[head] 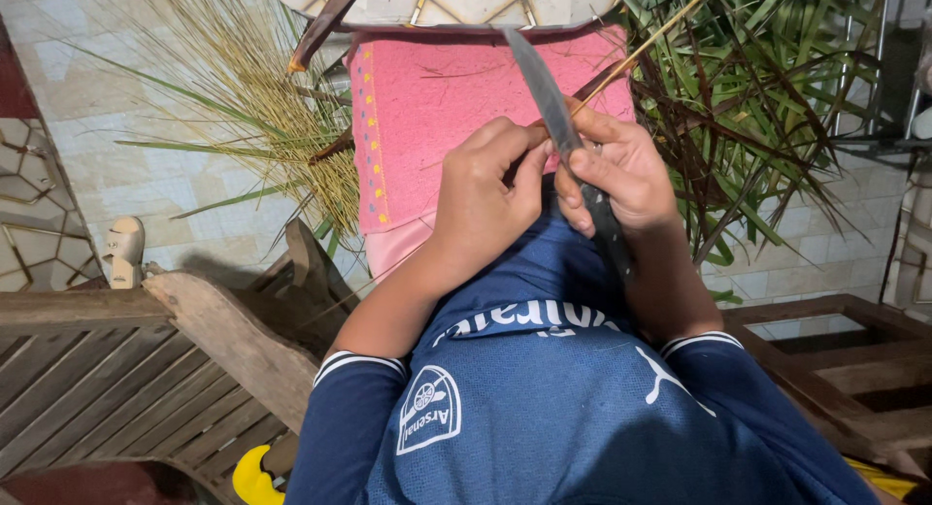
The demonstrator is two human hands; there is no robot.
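Note:
My right hand [616,170] grips a long dark knife [544,87], its blade pointing up and away over a pink cloth [437,107] on my lap. My left hand [485,189] is closed on the near end of a thin yellow palm strip [655,39], close against the blade. The strip runs from between my hands up to the right. Both hands sit side by side, touching, above my blue shirt.
A bundle of thin dry yellow-green ribs [252,97] lies at the left on the tiled floor. Green and brown palm leaves [767,97] pile up at the right. A wooden bench [146,359] is at lower left, a wooden frame [854,359] at lower right.

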